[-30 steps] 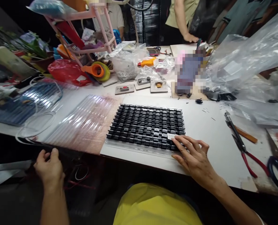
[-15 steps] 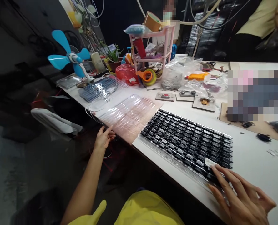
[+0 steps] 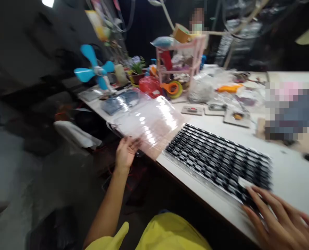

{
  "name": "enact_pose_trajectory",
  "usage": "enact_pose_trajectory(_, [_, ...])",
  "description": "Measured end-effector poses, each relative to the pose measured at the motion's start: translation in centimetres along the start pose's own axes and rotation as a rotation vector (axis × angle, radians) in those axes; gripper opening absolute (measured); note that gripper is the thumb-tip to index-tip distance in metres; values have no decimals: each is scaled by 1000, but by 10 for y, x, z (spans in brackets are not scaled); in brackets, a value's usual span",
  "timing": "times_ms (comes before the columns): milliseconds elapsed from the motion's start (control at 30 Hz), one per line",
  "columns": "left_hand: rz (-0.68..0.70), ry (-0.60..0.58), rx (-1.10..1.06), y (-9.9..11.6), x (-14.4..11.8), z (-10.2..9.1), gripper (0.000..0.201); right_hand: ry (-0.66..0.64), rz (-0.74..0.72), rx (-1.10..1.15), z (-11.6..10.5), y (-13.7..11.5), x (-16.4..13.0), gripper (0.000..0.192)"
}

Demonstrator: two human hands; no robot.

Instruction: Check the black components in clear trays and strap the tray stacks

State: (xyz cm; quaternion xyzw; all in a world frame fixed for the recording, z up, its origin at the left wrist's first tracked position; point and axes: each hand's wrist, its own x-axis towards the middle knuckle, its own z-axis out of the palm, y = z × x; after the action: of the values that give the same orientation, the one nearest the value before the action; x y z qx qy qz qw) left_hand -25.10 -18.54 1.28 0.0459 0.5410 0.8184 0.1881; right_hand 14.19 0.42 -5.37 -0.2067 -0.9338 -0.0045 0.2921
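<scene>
Our left hand [image 3: 125,154] has its grip closed on the near edge of the clear ribbed tray [image 3: 150,125], tilted up off the counter [image 3: 287,173] beside the tray of black parts [image 3: 219,161]. Our right hand [image 3: 276,222] rests spread, gripping nothing, on that tray's near corner. We judge the clear tray is being lifted; the next move calls for keeping it level and squaring it with the filled one.

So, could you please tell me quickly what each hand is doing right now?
Left hand: gripping the clear plastic tray at its near edge.
Right hand: open, fingers spread on the black parts tray.

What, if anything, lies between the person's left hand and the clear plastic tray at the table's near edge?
Nothing visible. The left hand already touches the near corner of the clear plastic tray, which looks tilted up off the table. The tray of black parts lies beside it, under the right hand.
</scene>
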Motion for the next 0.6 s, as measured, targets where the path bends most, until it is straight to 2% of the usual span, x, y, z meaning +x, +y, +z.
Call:
enact_pose_trajectory(67, [-32, -53, -12, 6, -10, 11, 16, 38, 75, -113, -14, -18, 10, 62])
enact_pose_trajectory(100, [2, -69, -35, 8, -13, 17, 22, 31, 106, -139, -19, -23, 15, 59])
enact_pose_trajectory(200, [-8, -90, 1, 10, -17, 39, 24, -15, 193, -156, -24, -25, 24, 42])
enact_pose_trajectory(300, [45, -137, 6, 4, -34, 63, 21, 8, 284, -91, -29, -28, 24, 35])
enact_pose_trajectory(367, [82, -266, 36, -4, -56, 79, 22, 98, 376, 39, -34, -42, 25, 31])
enact_pose_trajectory(433, [115, -455, 90, -16, -80, 95, 22, 156, 487, 365, -39, -64, 32, 27])
enact_pose_trajectory(467, [125, -556, 122, -23, -91, 103, 20, 118, 545, 625, -40, -78, 37, 27])
enact_pose_trajectory(500, [152, -645, 163, -31, -101, 110, 20, 25, 593, 937, -42, -93, 44, 30])
enact_pose_trajectory(567, [270, -777, 268, -48, -114, 122, 24, -286, 658, 1579, -42, -123, 61, 44])
enact_pose_trajectory(600, [344, -821, 316, -57, -119, 126, 27, -425, 667, 1809, -41, -136, 70, 55])
